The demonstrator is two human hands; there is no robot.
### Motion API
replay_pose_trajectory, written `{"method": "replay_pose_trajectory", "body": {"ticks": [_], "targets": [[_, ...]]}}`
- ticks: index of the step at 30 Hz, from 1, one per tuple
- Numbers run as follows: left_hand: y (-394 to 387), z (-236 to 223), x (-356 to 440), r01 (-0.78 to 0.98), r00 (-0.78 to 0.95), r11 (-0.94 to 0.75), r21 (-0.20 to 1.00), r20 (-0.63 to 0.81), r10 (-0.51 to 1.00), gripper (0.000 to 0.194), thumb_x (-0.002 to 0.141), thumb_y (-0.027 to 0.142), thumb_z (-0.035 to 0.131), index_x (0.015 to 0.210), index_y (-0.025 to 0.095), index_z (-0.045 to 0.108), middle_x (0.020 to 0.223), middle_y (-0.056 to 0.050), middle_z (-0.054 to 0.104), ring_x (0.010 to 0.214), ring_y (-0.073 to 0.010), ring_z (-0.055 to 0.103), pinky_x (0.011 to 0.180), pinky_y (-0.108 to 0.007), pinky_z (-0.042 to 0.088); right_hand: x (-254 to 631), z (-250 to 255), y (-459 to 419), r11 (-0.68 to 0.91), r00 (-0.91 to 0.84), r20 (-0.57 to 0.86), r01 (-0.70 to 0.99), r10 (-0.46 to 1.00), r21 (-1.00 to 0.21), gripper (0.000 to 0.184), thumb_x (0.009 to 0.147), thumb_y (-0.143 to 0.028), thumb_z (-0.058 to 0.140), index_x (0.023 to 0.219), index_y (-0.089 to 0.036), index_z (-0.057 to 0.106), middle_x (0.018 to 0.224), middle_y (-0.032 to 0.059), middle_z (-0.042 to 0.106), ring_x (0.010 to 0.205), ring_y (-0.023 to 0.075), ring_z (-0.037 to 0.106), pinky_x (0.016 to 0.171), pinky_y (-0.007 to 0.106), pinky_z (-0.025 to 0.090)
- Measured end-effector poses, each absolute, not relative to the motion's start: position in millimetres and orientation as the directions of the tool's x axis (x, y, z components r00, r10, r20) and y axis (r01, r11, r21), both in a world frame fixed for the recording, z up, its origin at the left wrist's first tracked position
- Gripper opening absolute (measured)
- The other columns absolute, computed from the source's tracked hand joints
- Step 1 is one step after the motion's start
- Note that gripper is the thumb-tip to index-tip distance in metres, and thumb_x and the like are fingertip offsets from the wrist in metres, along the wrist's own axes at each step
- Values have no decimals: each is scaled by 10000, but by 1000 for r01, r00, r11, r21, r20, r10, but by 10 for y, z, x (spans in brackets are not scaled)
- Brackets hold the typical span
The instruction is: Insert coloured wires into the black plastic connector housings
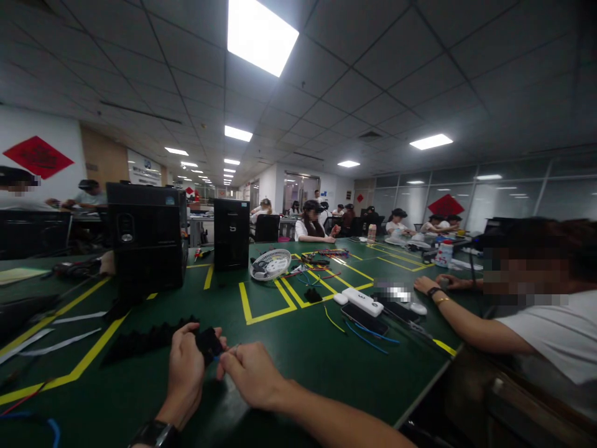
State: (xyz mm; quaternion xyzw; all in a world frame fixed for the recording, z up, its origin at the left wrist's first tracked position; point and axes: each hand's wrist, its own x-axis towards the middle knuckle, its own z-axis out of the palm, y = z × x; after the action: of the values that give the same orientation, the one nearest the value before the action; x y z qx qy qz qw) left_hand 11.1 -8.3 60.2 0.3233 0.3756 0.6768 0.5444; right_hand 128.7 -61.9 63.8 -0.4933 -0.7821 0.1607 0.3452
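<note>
My left hand is closed around a small black block above the near part of the green table. Against the block's lower right side, my right hand has thumb and fingers pinched together. A bit of blue shows there, perhaps a wire end, though the fingers hide most of it. Just behind my left hand lies a long row of dark, ridged black pieces.
Two black cases stand at the left. A white basket sits mid-table beside coloured wires. To the right are a white power bank, a dark phone and loose blue wires. A co-worker's arm rests at the right edge.
</note>
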Motion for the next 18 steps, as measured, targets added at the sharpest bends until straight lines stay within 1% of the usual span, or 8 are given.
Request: {"method": "replay_pose_trajectory", "body": {"ticks": [2,4,8,10,13,15,16,18], "targets": [[-92,621,123,-546,-169,-135,827,49,984,244,797,185,404,1033,244,416,690,17,588,503,-142,582,516,-332,526,1287,671,-641,463,-259,398,650,880,-603,368,940,-208,350,762,-176,671,608,-34,549,605,78,526,585,156,340],[-97,655,152,-599,-160,-130,790,40,986,263,783,175,412,1038,240,405,700,7,603,503,-156,590,511,-344,525,1282,657,-666,471,-260,414,670,872,-573,368,947,-224,332,784,-180,659,638,-27,572,606,82,529,595,160,346],[-73,673,189,-654,-168,-49,755,-82,982,276,755,144,432,1020,213,397,670,-6,608,488,-182,599,503,-374,526,1230,527,-674,492,-299,429,737,852,-464,303,929,-251,360,798,-188,626,680,-14,607,602,103,536,614,184,357],[-49,644,167,-643,-185,-62,764,-77,980,265,764,141,421,1020,210,404,663,-7,607,490,-186,604,507,-379,530,1205,496,-652,491,-290,431,722,855,-488,306,926,-242,354,788,-190,622,655,-20,590,581,98,528,585,180,349],[-27,607,120,-548,-204,-141,824,31,978,250,804,160,387,1044,225,410,686,-9,617,505,-185,613,502,-374,533,1217,559,-615,470,-248,419,658,873,-589,327,918,-208,364,729,-185,631,582,-37,524,568,83,516,564,165,334],[-29,616,117,-504,-205,-189,843,96,974,242,819,172,380,1050,236,412,708,-6,622,526,-181,621,513,-372,539,1255,631,-607,452,-210,421,627,882,-635,349,919,-202,367,698,-177,637,551,-41,489,575,80,513,574,159,333],[-34,629,128,-504,-208,-200,840,106,972,239,820,172,380,1047,239,414,716,-6,624,538,-182,625,519,-372,541,1274,658,-610,449,-194,429,620,882,-644,362,925,-207,359,699,-174,640,553,-40,489,585,80,514,584,158,336],[-43,659,164,-561,-203,-168,810,62,977,235,809,158,385,1028,235,422,716,-11,628,550,-188,630,522,-371,540,1294,671,-633,455,-185,447,631,875,-629,367,937,-224,343,724,-174,638,584,-36,516,598,80,515,601,158,342]]}}
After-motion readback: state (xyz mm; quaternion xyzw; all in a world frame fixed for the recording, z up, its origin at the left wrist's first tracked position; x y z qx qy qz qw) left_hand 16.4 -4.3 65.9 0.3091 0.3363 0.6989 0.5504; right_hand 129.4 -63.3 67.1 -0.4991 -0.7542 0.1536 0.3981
